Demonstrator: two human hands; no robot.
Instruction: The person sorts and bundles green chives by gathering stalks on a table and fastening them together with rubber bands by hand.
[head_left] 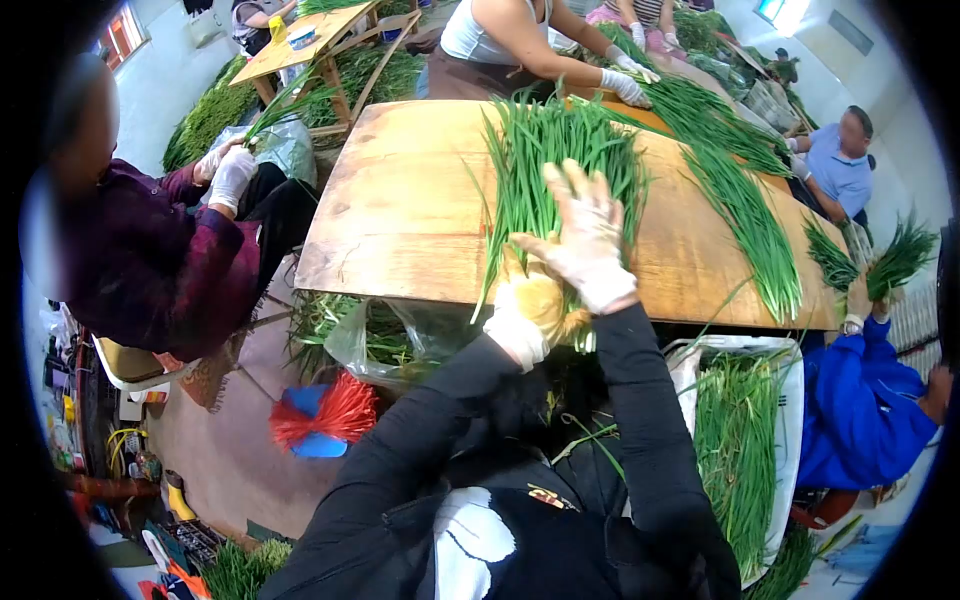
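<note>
A thick bunch of long green chives (545,150) lies on the wooden tabletop, its stem ends toward me at the near edge. My right hand (582,240), in a pale, stained glove, rests flat over the leaves with fingers spread. Lower down, my left hand (522,318), also gloved and yellowish over the fingers, is closed round the stem end of the same bunch. Its fingertips are partly hidden. Stem tips poke out below, between my wrists. More chives (745,225) are laid in a long row on the right side of the table.
A white crate (790,440) of chives stands right of my lap. Left below the table are a plastic bag (365,340) of greens and red ties (325,410) on something blue. Co-workers sit at left and right; another gloved person (540,45) works across the wooden table (400,200).
</note>
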